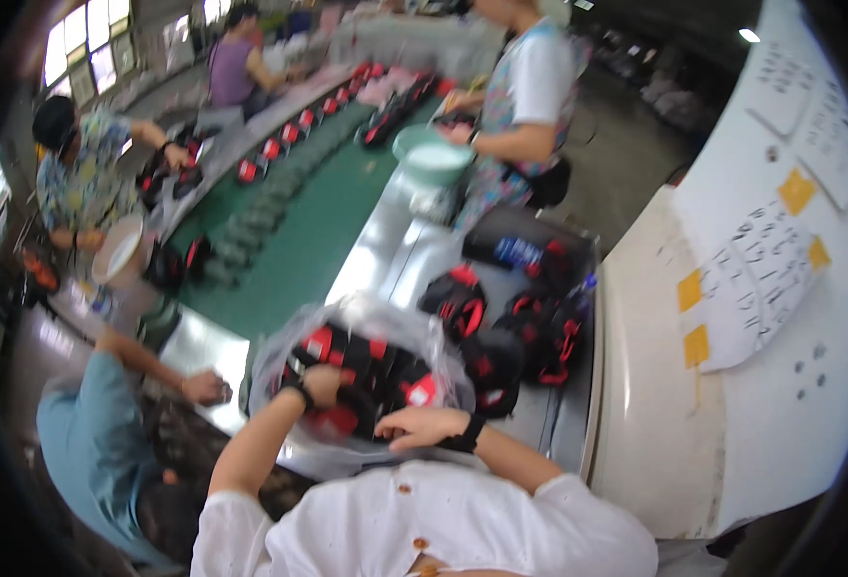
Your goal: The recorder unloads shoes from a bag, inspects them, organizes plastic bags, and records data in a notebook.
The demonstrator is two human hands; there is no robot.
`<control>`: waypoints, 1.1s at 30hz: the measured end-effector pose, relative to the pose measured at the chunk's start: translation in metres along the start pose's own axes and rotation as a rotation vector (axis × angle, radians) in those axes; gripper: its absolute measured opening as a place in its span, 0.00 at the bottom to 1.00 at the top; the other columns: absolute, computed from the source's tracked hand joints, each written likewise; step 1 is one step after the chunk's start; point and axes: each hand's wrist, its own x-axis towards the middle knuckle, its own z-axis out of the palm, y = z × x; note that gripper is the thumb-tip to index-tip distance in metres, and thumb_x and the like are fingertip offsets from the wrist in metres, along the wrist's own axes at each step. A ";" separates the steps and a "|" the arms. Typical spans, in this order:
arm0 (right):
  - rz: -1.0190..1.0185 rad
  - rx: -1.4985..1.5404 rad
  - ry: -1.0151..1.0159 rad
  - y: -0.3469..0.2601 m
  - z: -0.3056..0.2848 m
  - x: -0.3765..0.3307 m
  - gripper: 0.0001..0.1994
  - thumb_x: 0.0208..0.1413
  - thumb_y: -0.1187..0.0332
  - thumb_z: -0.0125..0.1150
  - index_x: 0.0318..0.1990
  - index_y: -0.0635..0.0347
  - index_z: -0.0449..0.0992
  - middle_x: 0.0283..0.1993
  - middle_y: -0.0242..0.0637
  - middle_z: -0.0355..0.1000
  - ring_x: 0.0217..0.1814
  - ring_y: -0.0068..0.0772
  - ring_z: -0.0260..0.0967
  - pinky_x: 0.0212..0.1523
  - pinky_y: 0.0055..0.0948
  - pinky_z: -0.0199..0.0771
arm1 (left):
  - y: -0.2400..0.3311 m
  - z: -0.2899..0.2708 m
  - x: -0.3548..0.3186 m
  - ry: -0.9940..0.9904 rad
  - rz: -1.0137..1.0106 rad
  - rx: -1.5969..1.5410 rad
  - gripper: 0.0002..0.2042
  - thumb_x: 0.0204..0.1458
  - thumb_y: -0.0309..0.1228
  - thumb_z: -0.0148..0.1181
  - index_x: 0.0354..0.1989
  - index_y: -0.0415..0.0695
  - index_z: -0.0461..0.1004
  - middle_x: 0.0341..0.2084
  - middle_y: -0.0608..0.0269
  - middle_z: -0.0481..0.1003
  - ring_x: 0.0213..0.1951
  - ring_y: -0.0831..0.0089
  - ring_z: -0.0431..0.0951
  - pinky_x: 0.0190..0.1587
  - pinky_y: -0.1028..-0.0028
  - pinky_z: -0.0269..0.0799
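In front of me stands a clear plastic bag (268, 361), its mouth spread wide. Inside lie several black-and-red items (376, 354), some with white tags; blur hides their exact kind. My left hand (324, 385) reaches into the bag, its fingers bent down round one of these items. Over the bag's near right side is my right hand (420, 427), fingers stretched toward the left and a little apart, nothing plainly gripped. Just right of the bag, more black-and-red items (458, 303) lie piled on the metal table.
A green conveyor belt (294, 255) carries rows of similar pieces. A dark bin (525, 245) stands behind the pile; a white panel (703, 385) bounds the right. One co-worker (107, 423) is close at left; others stand or sit along the belt by basins (434, 159).
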 end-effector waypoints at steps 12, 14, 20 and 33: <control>-0.004 -0.675 0.417 0.094 -0.023 0.058 0.20 0.35 0.74 0.58 0.41 0.62 0.70 0.39 0.49 0.69 0.45 0.51 0.66 0.46 0.42 0.66 | 0.036 -0.033 -0.007 0.058 0.208 -0.126 0.18 0.38 0.26 0.56 0.43 0.46 0.73 0.33 0.51 0.75 0.39 0.54 0.74 0.43 0.62 0.70; 0.231 -0.522 0.300 0.096 0.006 0.075 0.22 0.37 0.68 0.62 0.45 0.53 0.69 0.44 0.44 0.67 0.51 0.52 0.62 0.47 0.46 0.66 | 0.046 -0.041 -0.026 0.066 0.239 -0.328 0.17 0.39 0.24 0.56 0.42 0.44 0.73 0.36 0.52 0.74 0.43 0.55 0.72 0.47 0.63 0.68; 0.355 -0.481 0.301 0.063 -0.011 0.056 0.24 0.32 0.65 0.68 0.43 0.56 0.74 0.37 0.44 0.74 0.44 0.45 0.70 0.42 0.39 0.70 | 0.081 -0.032 -0.061 0.678 0.081 -0.419 0.14 0.37 0.22 0.56 0.36 0.44 0.73 0.37 0.59 0.73 0.45 0.59 0.71 0.48 0.62 0.64; 0.252 1.462 0.863 0.066 -0.027 -0.028 0.20 0.48 0.52 0.60 0.46 0.50 0.71 0.39 0.30 0.74 0.35 0.24 0.71 0.35 0.25 0.70 | 0.059 -0.029 -0.075 0.748 -0.019 -0.306 0.05 0.37 0.16 0.51 0.22 0.39 0.72 0.22 0.57 0.73 0.28 0.69 0.73 0.28 0.70 0.67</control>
